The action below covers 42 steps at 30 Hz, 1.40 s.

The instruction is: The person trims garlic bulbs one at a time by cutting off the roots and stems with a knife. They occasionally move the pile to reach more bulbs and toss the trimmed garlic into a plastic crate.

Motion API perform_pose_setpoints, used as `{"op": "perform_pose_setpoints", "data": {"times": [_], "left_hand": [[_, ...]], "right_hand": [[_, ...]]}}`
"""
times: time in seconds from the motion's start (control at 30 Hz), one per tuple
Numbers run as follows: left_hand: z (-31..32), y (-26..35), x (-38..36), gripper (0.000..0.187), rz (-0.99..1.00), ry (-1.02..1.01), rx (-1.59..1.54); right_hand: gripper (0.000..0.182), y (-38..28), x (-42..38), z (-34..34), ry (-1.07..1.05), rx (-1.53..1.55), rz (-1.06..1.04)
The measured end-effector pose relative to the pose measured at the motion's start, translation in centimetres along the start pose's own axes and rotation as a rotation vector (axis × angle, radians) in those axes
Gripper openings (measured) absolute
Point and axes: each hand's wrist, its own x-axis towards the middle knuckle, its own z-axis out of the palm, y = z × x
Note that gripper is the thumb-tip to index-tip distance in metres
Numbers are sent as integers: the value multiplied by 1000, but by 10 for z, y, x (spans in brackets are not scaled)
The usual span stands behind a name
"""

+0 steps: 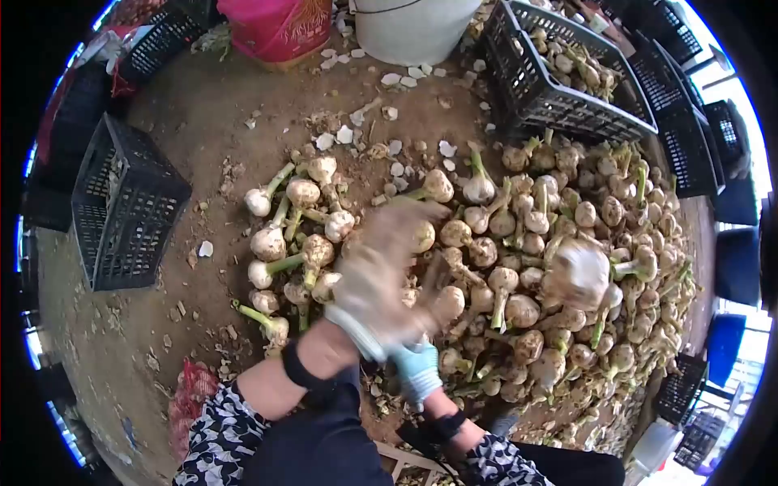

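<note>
"Where do we find the garlic bulbs (527, 347)?"

"On the bare floor (219, 113): a thick heap spreads towards its right edge, and a looser cluster lies left of our hands. More sit in the black crate (596, 117) near the floor's top right corner."

"And what are our hands doing?"

"Our left hand (374, 283), gloved, reaches over the near side of the bulbs, but it is so blurred that we cannot tell how wide it is or whether it holds anything. Our right hand (417, 371), gloved too, is partly behind it at the wrist; its fingers are too hidden or blurred for us to read its grip."

"What about that pale round shape (579, 273) over the heap?"

"It looks like a bulb in motion, though we can't be sure."

"How do we expect a bulb to handle?"

"Light and firm, we think, with dry, papery skin that may slide or flake under the glove, and soil that makes it gritty. Hard squeezing or knocks could bruise the cloves."

"So where do we take hold?"

"Around the fattest part, with fingers curved under it. The green stem (285, 264) makes a handy grip as well, but it looks bendier, and neighbouring stems cross it, so we lift gently."
</note>
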Motion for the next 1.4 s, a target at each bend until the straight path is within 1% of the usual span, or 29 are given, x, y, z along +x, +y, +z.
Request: {"op": "perform_pose_setpoints", "data": {"times": [0.03,0.07,0.1,0.13,0.17,0.2,0.23,0.27,0.3,0.37,0.4,0.47,0.5,0.53,0.57,0.6,0.63,0.67,0.73,0.8,0.9,0.97,1.0,1.1,1.17,1.23,1.3,1.33,1.4], "left_hand": [[-11,-32,5,78,-62,109,99],[-17,-59,5,75,-376,260,173],[-29,-71,13,75,-715,347,111],[-43,-104,21,76,-877,290,288],[-47,-135,27,77,-1038,228,467],[-42,-146,30,77,-1044,228,466],[-38,-154,33,78,-1040,52,635],[-35,-161,36,81,-1023,-129,801],[-29,-164,41,71,-1074,-200,812],[-24,-174,42,62,-1096,-38,554],[-20,-187,38,62,-1096,-40,551],[-16,-206,31,52,-898,58,277],[-13,-202,21,53,-729,128,-185],[-17,-159,21,60,-680,146,-269],[-15,-143,11,71,-564,111,-229],[-25,-104,8,77,-515,-2,-493],[-24,-92,0,77,-506,-68,-542],[-13,-90,-12,75,-324,-23,-334],[-4,-92,-24,72,-274,-184,-397],[8,-101,-37,68,-53,-263,-564],[19,-75,-48,65,-424,-102,-924],[19,-72,-39,68,-119,-46,-366],[20,-74,-42,69,-183,-49,-505],[17,-79,-52,66,-116,-43,-391],[11,-66,-51,67,-283,-34,-226],[-10,-40,-40,68,-329,-115,-384],[-8,-47,-44,67,-457,-87,-433],[-6,-55,-51,68,-265,-47,-353],[-1,-56,-59,78,-110,-39,-520]], "right_hand": [[20,-64,5,-18,-22,514,637],[18,-72,5,-26,2,496,652],[17,-73,5,-32,24,475,671],[18,-65,4,-34,27,429,598],[18,-62,2,-33,27,427,604],[18,-68,3,-32,31,467,630],[18,-72,6,-31,35,507,652],[18,-72,10,-27,25,477,606],[18,-73,13,-24,25,477,607],[17,-76,21,-19,15,453,519],[15,-78,24,-19,25,428,504],[15,-80,33,-30,11,376,444],[15,-82,39,-39,-2,331,382],[17,-89,44,-51,0,307,356],[21,-86,52,-61,-10,88,236],[22,-90,57,-70,-19,-11,126],[24,-97,62,-78,-26,-112,13],[24,-112,63,-84,-49,-192,-34],[22,-133,66,-92,-84,-319,-220],[16,-151,67,-97,-70,-475,-385],[10,-150,73,-101,-169,-726,-392],[10,-153,72,-103,-225,-745,-343],[9,-154,71,-103,-283,-762,-301],[10,-157,73,-100,-348,-789,-280],[9,-155,72,-97,-356,-783,-310],[8,-148,72,-94,-263,-733,-364],[8,-141,74,-96,-258,-713,-401],[8,-139,74,-96,-256,-696,-432],[10,-136,69,-95,-225,-672,-430]]}}
